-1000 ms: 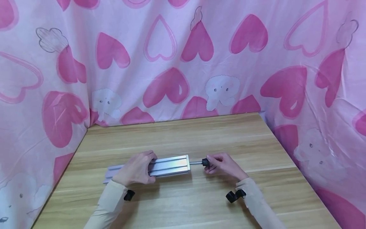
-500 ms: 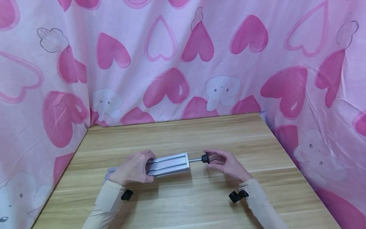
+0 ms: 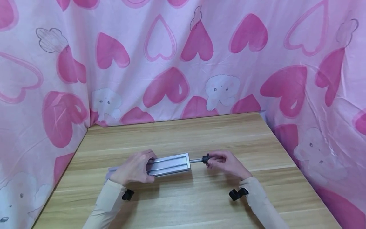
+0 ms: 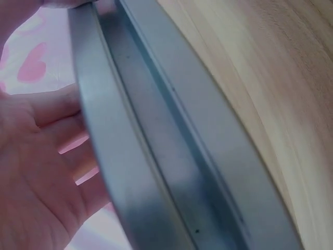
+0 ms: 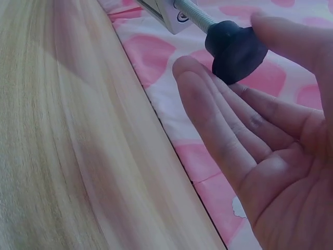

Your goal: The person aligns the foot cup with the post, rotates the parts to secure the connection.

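Note:
A silver aluminium profile (image 3: 168, 165) with long grooves lies across the middle of the head view, slightly tilted above the table. My left hand (image 3: 135, 168) grips it from above, thumb on the near side and fingers on the far side; its pale left end is partly hidden behind the hand. From the profile's right end sticks a threaded rod (image 5: 195, 15), carrying a black levelling foot (image 5: 234, 52). My right hand (image 3: 227, 163) pinches this foot, with the thumb on its top and fingers below. The grooved face fills much of the left wrist view.
A wood-grain table (image 3: 177, 203) lies under both hands. Pink cloth (image 3: 171, 47) with hearts hangs behind the table and along both sides. Black wrist mounts (image 3: 237, 194) sit on the sleeves.
The right fingers spread around the levelling foot half a second ago, then came together on it again. The profile's right end has risen slightly since one second ago; the left hand keeps its grip.

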Action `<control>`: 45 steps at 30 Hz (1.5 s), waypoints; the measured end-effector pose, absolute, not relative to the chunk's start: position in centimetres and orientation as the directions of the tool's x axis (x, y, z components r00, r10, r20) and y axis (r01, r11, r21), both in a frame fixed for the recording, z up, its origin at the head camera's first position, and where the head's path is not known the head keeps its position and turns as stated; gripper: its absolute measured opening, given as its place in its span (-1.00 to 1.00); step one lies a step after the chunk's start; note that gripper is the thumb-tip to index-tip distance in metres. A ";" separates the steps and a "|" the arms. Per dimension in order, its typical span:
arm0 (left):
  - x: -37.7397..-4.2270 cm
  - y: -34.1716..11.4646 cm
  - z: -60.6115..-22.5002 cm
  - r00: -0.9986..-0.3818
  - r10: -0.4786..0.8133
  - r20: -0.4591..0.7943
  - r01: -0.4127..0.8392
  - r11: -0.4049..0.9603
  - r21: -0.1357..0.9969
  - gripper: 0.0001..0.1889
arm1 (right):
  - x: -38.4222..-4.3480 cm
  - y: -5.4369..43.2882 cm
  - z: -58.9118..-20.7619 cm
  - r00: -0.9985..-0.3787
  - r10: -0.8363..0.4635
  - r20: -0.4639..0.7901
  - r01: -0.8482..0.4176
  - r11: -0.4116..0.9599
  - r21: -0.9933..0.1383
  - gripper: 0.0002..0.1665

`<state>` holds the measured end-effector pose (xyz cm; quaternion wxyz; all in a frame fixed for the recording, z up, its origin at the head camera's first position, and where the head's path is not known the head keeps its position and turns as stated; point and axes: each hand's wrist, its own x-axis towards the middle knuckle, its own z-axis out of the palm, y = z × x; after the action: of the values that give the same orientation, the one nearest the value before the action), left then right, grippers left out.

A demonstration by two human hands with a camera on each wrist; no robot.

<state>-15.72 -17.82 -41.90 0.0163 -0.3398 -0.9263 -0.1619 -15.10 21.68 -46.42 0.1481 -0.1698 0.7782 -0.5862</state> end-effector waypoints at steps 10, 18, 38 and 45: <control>-15.8 -17.6 -42.0 -0.776 0.619 0.118 0.625 0.733 0.268 -0.40 | -15.6 21.1 -47.1 -0.876 -0.483 -0.009 -0.091 0.182 -0.979 -0.56; -15.8 -17.7 -42.3 -0.768 0.622 0.150 0.638 0.727 0.253 -0.41 | -15.6 20.6 -47.3 -0.879 -0.475 -0.043 -0.064 0.206 -0.976 -0.45; -15.7 -18.1 -42.0 -0.779 0.615 0.124 0.618 0.719 0.318 -0.42 | -14.9 20.9 -46.6 -0.891 -0.442 0.104 -0.221 0.221 -0.950 -0.35; -15.8 -17.8 -42.1 -0.770 0.623 0.140 0.636 0.729 0.252 -0.40 | -15.0 20.9 -47.0 -0.901 -0.432 0.038 -0.159 0.248 -0.955 -0.40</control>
<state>-15.80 -17.82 -42.05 0.0227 -0.3386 -0.9296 -0.1439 -14.99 20.91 -46.96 0.1170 -0.1893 0.7813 -0.5831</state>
